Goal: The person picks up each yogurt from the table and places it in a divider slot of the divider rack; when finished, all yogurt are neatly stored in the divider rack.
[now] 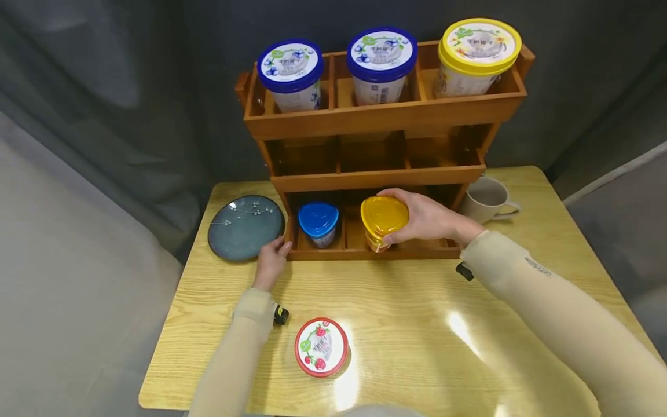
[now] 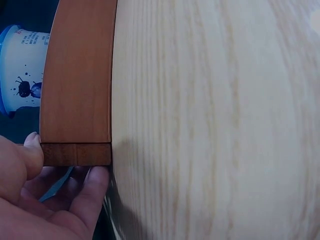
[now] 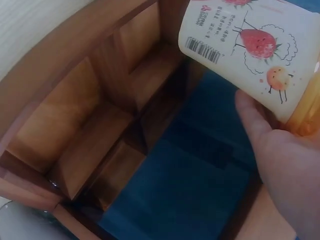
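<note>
My right hand (image 1: 424, 217) grips a small cup with an orange-yellow lid (image 1: 384, 215), held over the middle compartment of the bottom tier. Strawberry drawings and a barcode show on the cup's side (image 3: 250, 47) in the right wrist view. Down at the rack's lower left corner, my left hand (image 1: 272, 262) holds the end of the wooden rack (image 1: 375, 180), thumb on one side and fingers on the other in the left wrist view. A blue-lidded cup (image 1: 318, 223) sits in the bottom left compartment, between the two hands.
Two tubs with dark blue lids (image 1: 290, 66) and a yellow-lidded tub (image 1: 479, 49) stand in the top tier. A grey-blue plate (image 1: 245, 227) lies left of the rack, a mug (image 1: 486, 200) stands right. A red-rimmed tub (image 1: 321, 347) is on the table's (image 1: 411, 324) front part.
</note>
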